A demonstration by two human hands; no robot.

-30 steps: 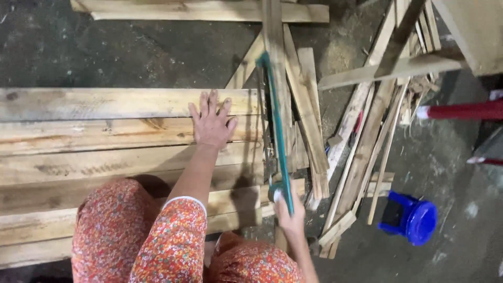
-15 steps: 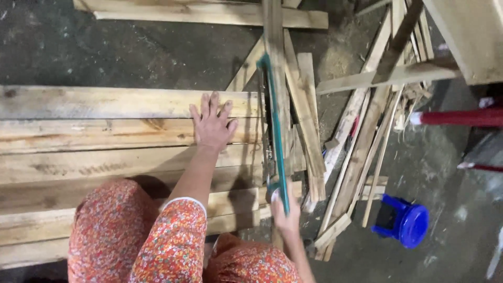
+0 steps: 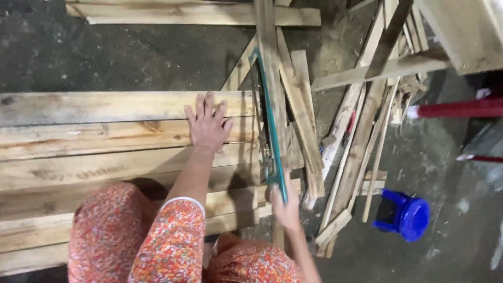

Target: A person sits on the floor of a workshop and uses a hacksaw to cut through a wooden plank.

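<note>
Pale, rough wood fills the left half of the view: a stack of long planks (image 3: 94, 136) lying side by side across the dark concrete floor (image 3: 131, 52). An orange flowered sleeve (image 3: 167, 241) runs up from the lower edge. The left hand (image 3: 207, 126) lies flat on the planks with fingers spread and holds nothing, pressing down near their right-hand ends. Just at its 3 o'clock stands a saw with a teal frame (image 3: 270, 120), lined up from 12 to 6 o'clock along the plank ends, its blade side against the wood. The right hand (image 3: 285, 207) is closed around the saw's handle at the lower end of the frame, at roughly 5 o'clock from the left hand. Under and beyond the saw lies a loose heap of narrow offcuts (image 3: 304, 131), fanning toward 1 o'clock. Further right, thin slats (image 3: 361, 131) lean in a bundle. A blue plastic stool (image 3: 406, 215) lies tipped on the floor at 4 o'clock from the saw, and a red pole (image 3: 456, 109) juts in from the right edge.
</note>
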